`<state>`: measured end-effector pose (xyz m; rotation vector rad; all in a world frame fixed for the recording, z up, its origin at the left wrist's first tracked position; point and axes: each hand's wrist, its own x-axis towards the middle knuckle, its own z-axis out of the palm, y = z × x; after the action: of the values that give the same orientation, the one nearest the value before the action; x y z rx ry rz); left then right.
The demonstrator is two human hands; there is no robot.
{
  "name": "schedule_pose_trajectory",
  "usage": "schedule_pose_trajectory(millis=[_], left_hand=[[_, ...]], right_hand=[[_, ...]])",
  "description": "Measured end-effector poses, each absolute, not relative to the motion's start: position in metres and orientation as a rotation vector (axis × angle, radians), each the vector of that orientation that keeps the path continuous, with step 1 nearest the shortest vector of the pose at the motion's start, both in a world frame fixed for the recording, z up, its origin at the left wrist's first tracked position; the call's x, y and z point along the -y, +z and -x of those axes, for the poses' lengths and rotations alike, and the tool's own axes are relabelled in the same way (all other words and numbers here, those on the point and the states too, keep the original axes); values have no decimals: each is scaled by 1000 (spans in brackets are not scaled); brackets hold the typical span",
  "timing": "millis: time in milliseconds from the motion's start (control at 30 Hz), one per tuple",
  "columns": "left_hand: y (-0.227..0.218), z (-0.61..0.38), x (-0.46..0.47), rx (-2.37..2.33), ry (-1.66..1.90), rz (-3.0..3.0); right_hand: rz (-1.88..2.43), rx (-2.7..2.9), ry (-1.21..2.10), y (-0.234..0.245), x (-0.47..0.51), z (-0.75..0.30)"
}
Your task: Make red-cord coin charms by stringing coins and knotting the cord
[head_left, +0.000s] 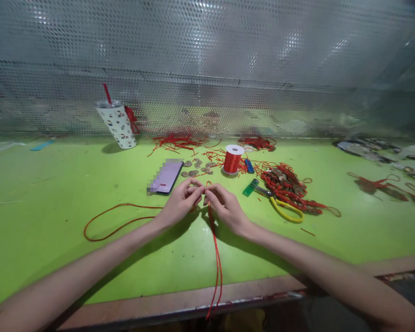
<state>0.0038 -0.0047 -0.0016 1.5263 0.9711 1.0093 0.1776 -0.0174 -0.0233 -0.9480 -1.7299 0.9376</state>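
My left hand (180, 202) and my right hand (224, 206) meet over the green table (55, 193), fingertips pinched together on a red cord (216, 244). The cord hangs from the pinch over the table's front edge. Another stretch of it loops out to the left on the table. Loose coins (197, 168) lie just beyond my hands, next to a spool of red cord (233, 159).
A phone (166, 177) lies left of the coins. Yellow-handled scissors (283, 208), a green lighter (251, 187) and a blue lighter (249, 166) sit right, beside a pile of knotted coin pieces (287, 184). A paper cup with straw (117, 123) stands back left before a perforated metal wall.
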Motion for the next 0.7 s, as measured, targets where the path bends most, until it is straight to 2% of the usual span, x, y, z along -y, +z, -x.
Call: schedule_pose_trajectory(millis=[267,400,500,633,700], left_hand=[[0,9,-3,-1119,1019,-1715],[14,34,-25,-1463,1348,-1713],[36,58,-44,-1362,1796,-1321],[53,68,-48,-1297,1960,-1303],[49,55,-37,-1274,1814,-1505]], right_hand=[[903,1866,743,-23,21,-179],[910,2018,595,-23,27,-190],[956,2046,466,-23,28,-201],[1081,1961,532,-23,24,-204],[1096,1920,598,-24,22,-201]])
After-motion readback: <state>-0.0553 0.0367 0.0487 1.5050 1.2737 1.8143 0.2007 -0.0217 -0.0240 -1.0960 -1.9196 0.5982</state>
